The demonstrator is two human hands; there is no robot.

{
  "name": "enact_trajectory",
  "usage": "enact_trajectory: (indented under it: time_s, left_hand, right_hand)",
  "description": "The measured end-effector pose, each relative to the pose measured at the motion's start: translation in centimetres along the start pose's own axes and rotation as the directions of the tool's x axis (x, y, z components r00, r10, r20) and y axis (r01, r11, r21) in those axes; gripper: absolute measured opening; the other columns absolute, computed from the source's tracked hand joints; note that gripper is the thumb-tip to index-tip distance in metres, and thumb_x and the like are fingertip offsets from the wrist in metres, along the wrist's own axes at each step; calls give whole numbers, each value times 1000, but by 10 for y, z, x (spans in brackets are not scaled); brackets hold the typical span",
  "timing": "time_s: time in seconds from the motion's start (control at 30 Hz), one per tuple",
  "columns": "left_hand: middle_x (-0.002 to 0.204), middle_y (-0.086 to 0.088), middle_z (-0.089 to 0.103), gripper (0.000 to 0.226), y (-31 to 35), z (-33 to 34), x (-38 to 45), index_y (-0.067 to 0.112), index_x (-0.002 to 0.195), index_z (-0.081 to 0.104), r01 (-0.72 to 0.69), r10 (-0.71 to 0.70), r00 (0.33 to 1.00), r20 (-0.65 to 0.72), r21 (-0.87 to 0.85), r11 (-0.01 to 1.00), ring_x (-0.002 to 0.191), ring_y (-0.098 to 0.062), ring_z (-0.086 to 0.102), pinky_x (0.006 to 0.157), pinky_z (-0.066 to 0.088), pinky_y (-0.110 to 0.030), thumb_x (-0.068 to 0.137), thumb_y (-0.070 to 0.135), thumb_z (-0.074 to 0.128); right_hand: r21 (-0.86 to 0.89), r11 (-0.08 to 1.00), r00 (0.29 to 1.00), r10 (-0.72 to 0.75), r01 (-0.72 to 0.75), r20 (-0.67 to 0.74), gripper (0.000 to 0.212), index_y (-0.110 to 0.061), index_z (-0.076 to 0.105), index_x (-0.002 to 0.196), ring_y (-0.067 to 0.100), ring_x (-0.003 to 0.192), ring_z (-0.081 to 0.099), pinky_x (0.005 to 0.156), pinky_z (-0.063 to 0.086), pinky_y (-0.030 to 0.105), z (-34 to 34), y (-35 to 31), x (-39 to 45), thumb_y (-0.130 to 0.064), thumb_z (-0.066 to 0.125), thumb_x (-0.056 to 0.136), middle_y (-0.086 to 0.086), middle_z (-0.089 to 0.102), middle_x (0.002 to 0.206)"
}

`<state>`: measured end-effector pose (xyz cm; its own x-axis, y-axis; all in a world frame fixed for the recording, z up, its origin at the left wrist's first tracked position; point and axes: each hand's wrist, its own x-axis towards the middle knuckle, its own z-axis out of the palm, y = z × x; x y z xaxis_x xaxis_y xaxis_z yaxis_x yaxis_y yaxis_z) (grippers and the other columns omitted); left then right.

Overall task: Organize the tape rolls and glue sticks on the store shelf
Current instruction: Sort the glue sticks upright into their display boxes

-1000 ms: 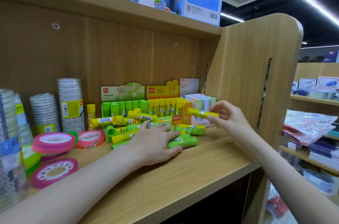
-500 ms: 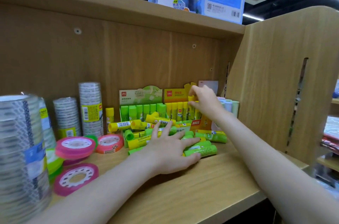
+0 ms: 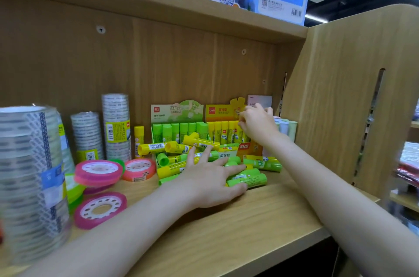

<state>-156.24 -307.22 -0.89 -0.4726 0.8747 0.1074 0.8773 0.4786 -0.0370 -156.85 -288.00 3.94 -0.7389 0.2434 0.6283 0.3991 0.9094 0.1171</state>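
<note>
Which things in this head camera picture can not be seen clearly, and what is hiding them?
- Head view: fingers of the right hand curl at the yellow glue stick display box; whether they hold a stick is hidden.
- Head view: loose green and yellow glue sticks lie partly under the left hand.
- Head view: big clear tape roll stack is blurred and cut by the left edge.
- Head view: label print is too small.

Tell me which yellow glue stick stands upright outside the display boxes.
The lone yellow glue stick standing on the shelf left of the green display box, beside the clear tape stack. Other loose sticks lie on their sides; remaining upright ones sit inside boxes.
</note>
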Motion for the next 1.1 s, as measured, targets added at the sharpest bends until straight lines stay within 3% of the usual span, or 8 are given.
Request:
enact_trajectory:
  time_s: [0.13,0.23,0.33,0.47,0.6,0.77,0.87,1.1]
  left_hand:
    - [158,7,8,54,-1,1,-1,53,142,11,4,-4,1000,1,-8,1000,143,-30,-16,109,-18,-57,91,65,22]
    - [158,6,8,55,-1,1,-1,53,142,11,8,-8,1000,8,-13,1000,143,-30,-17,108,-18,-57,91,65,22]
    - [158,7,7,54,0,1,0,52,142,11,6,-6,1000,11,-8,1000,143,-30,-16,108,-17,-57,91,65,22]
    - [158,7,7,54,1,0,-1,52,142,12,13,-13,1000,16,-8,1000,143,-30,-16,109,-16,-57,91,64,23]
    - [158,7,7,54,1,-1,-2,52,142,12,15,-15,1000,10,0,1000,143,-29,-15,109,-15,-57,91,64,23]
    - [158,8,7,54,0,0,0,52,142,12,9,-9,1000,1,-11,1000,143,-29,-16,108,-16,-57,91,65,23]
    - [158,8,8,55,0,0,1,52,143,12,5,-5,1000,2,-17,1000,143,-30,-15,109,-15,-58,91,65,23]
    - [156,6,15,54,1,1,1,50,142,18,8,-9,999,-34,-21,1000,144,-28,-9,109,-11,-58,90,64,27]
  right_hand:
    - [8,1000,1000,-1,1,-15,28,-15,65,114,26,115,41,94,30,40,1,4,-5,-24,44,97,4,59,117]
    - [277,947,986,-169,165,-7,26,-16,65,116,24,113,46,96,36,37,-13,1,-7,-20,52,94,2,65,113]
    - [215,935,880,-341,281,331,23,-22,66,112,21,113,45,98,33,37,-16,-7,-2,-21,53,94,-3,65,115]
    - [-27,955,763,-220,296,608,35,-46,48,121,31,118,33,96,36,52,4,-13,14,-29,45,91,0,53,121]
    - [-33,960,796,-210,277,567,34,-38,53,117,36,114,36,91,40,55,8,-11,19,-27,52,85,3,41,103]
    - [168,966,930,-237,196,279,32,-14,58,121,25,112,44,91,36,33,-22,-8,2,-23,58,90,9,50,114]
    - [347,932,976,-164,106,143,30,-13,63,114,17,94,56,75,40,22,-56,7,-18,-23,65,85,3,59,98]
    - [521,853,916,-200,-12,347,16,-21,59,90,-1,73,55,66,43,9,-46,25,-82,-21,72,80,-3,62,86]
